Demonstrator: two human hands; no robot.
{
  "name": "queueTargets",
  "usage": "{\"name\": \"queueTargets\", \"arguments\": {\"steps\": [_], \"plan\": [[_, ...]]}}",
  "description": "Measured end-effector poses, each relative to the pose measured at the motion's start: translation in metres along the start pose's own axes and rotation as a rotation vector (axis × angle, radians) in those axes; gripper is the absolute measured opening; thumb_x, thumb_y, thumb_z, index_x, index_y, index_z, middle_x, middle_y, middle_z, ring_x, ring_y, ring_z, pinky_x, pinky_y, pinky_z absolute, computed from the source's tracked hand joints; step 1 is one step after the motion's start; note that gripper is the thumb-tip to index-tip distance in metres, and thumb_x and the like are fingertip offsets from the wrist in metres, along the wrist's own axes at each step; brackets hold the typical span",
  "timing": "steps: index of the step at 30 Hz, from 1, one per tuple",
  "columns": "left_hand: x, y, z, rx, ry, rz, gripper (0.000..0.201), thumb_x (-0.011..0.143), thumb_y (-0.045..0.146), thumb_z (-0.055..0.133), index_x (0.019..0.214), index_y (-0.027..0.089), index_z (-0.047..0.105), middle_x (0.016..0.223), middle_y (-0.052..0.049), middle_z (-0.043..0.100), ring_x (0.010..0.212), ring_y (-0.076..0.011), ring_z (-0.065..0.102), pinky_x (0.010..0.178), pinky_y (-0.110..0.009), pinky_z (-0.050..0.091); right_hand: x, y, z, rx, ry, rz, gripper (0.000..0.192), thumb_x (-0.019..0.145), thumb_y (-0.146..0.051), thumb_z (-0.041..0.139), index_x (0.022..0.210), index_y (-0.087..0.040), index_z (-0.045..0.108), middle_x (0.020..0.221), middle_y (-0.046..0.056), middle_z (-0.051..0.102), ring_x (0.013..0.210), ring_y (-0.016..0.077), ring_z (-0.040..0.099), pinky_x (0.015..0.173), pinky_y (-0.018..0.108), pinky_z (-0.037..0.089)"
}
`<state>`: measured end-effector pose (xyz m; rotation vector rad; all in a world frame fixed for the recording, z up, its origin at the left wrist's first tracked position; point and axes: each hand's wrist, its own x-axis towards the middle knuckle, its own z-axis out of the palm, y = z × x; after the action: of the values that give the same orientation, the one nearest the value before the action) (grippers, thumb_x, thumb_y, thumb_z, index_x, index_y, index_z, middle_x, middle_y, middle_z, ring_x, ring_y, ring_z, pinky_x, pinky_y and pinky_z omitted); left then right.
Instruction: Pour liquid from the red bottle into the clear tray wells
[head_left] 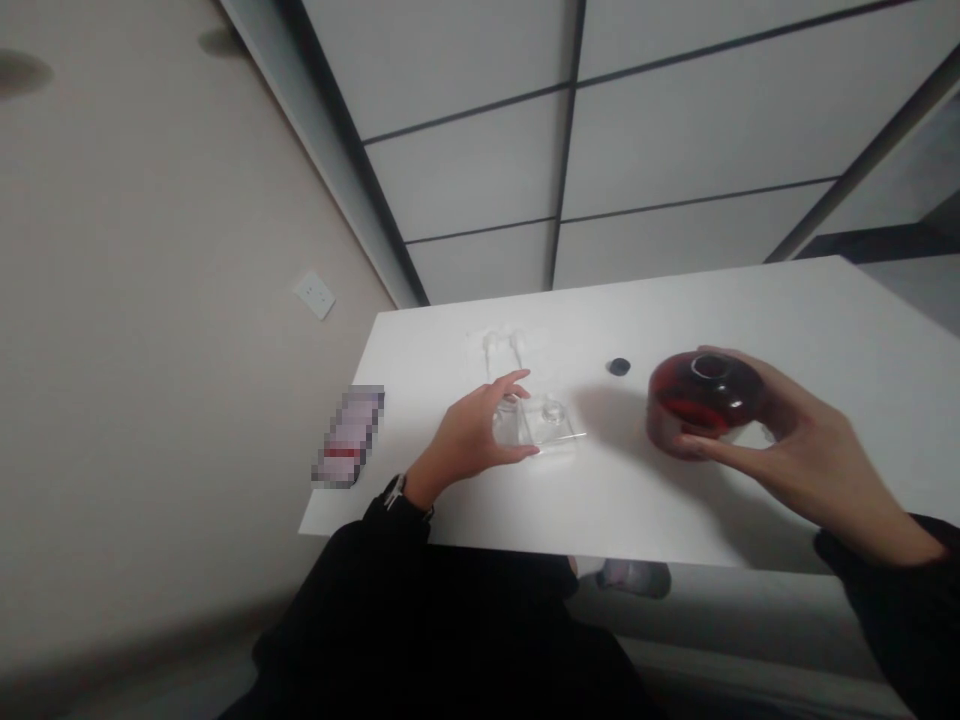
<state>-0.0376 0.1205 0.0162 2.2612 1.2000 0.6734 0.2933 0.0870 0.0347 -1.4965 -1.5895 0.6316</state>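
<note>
My right hand (795, 430) is wrapped round a squat, round bottle (675, 415) with dark red contents. The bottle's mouth is uncovered and faces up toward me; whether its base touches the table is unclear. My left hand (480, 430) grips the left side of a clear plastic container (551, 425) on the table, thumb at the near edge and fingers at the far edge. A round clear form shows in the container's right part. Between the container and the bottle, farther back, lies a small black cap (619, 367).
Two white-headed pieces with thin stems (517, 345) lie behind my left hand. A blurred-out phone-like object (349, 438) rests at the left edge of the white table (480, 515). A wall with a socket (315, 295) stands left; panelled doors (480, 180) stand behind.
</note>
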Motion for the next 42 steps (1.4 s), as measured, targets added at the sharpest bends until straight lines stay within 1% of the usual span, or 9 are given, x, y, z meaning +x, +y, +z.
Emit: {"name": "queueTargets", "arguments": {"steps": [3, 6, 9, 12, 16, 21, 29, 37, 42], "plan": [[-0.008, 0.009, 0.005, 0.0, 0.002, 0.022, 0.092, 0.076, 0.028, 0.092, 0.153, 0.025, 0.041, 0.134, -0.009, 0.069, 0.122, -0.0305, 0.067, 0.108, -0.049, 0.053, 0.001, -0.002, 0.002, -0.128, -0.013, -0.154, 0.082, 0.075, -0.061, 0.085, 0.142, -0.019, 0.064, 0.134, 0.015, 0.074, 0.119, 0.0367, 0.073, 0.11, 0.055, 0.057], [-0.015, 0.015, 0.01, 0.0, -0.009, 0.02, 0.099, 0.073, 0.037, 0.095, 0.154, 0.026, 0.04, 0.134, -0.01, 0.069, 0.122, -0.0327, 0.068, 0.107, -0.051, 0.054, -0.001, 0.0, 0.005, -0.205, -0.024, -0.322, 0.081, 0.081, -0.064, 0.081, 0.146, -0.021, 0.06, 0.137, 0.016, 0.073, 0.121, 0.0378, 0.072, 0.107, 0.058, 0.058], [-0.018, 0.018, 0.016, -0.015, 0.019, 0.008, 0.114, 0.065, 0.052, 0.099, 0.156, 0.027, 0.037, 0.138, -0.012, 0.068, 0.123, -0.0349, 0.068, 0.107, -0.054, 0.053, -0.003, 0.004, 0.008, -0.265, -0.032, -0.454, 0.073, 0.088, -0.057, 0.078, 0.148, -0.021, 0.058, 0.137, 0.016, 0.072, 0.121, 0.0368, 0.072, 0.104, 0.056, 0.06], [-0.018, 0.02, 0.024, -0.036, 0.085, -0.014, 0.123, 0.061, 0.059, 0.099, 0.16, 0.03, 0.032, 0.139, -0.012, 0.069, 0.122, -0.0351, 0.068, 0.107, -0.055, 0.053, -0.005, 0.006, 0.012, -0.35, -0.052, -0.526, 0.069, 0.093, -0.051, 0.075, 0.152, -0.023, 0.054, 0.137, 0.017, 0.071, 0.12, 0.0359, 0.072, 0.1, 0.054, 0.062], [-0.016, 0.024, 0.03, -0.028, 0.131, -0.036, 0.113, 0.068, 0.054, 0.097, 0.158, 0.032, 0.034, 0.132, -0.008, 0.073, 0.123, -0.0343, 0.068, 0.107, -0.054, 0.053, -0.004, 0.006, 0.014, -0.499, -0.038, -0.617, 0.064, 0.097, -0.046, 0.072, 0.152, -0.02, 0.053, 0.133, 0.019, 0.071, 0.114, 0.0356, 0.074, 0.09, 0.051, 0.065], [-0.015, 0.028, 0.027, -0.02, 0.084, -0.044, 0.101, 0.076, 0.044, 0.093, 0.157, 0.029, 0.036, 0.133, -0.009, 0.071, 0.123, -0.034, 0.067, 0.107, -0.054, 0.052, -0.001, 0.0, 0.017, -0.646, -0.026, -0.743, 0.059, 0.098, -0.033, 0.07, 0.152, -0.016, 0.052, 0.131, 0.021, 0.071, 0.111, 0.0359, 0.073, 0.085, 0.048, 0.066], [-0.016, 0.023, 0.024, -0.022, 0.048, 0.001, 0.101, 0.078, 0.036, 0.09, 0.159, 0.028, 0.031, 0.134, -0.011, 0.067, 0.121, -0.0337, 0.065, 0.108, -0.054, 0.05, 0.002, -0.01, 0.019, -0.716, -0.054, -0.833, 0.067, 0.099, -0.024, 0.068, 0.16, -0.019, 0.042, 0.131, 0.019, 0.072, 0.112, 0.0359, 0.071, 0.086, 0.049, 0.065], [-0.016, 0.021, 0.023, -0.033, 0.018, 0.006, 0.103, 0.077, 0.033, 0.09, 0.16, 0.029, 0.029, 0.135, -0.012, 0.066, 0.121, -0.0345, 0.063, 0.11, -0.056, 0.048, 0.004, -0.016, 0.016, -0.747, -0.087, -0.846, 0.076, 0.098, -0.021, 0.068, 0.166, -0.025, 0.033, 0.134, 0.018, 0.069, 0.118, 0.0371, 0.069, 0.094, 0.053, 0.062], [-0.015, 0.021, 0.024, -0.02, 0.011, 0.009, 0.104, 0.078, 0.032, 0.089, 0.161, 0.029, 0.027, 0.135, -0.011, 0.066, 0.121, -0.0339, 0.064, 0.11, -0.055, 0.048, 0.005, -0.017, 0.016, -0.727, -0.104, -0.836, 0.078, 0.097, -0.016, 0.068, 0.167, -0.025, 0.033, 0.138, 0.018, 0.069, 0.123, 0.0387, 0.066, 0.098, 0.057, 0.06]]}}
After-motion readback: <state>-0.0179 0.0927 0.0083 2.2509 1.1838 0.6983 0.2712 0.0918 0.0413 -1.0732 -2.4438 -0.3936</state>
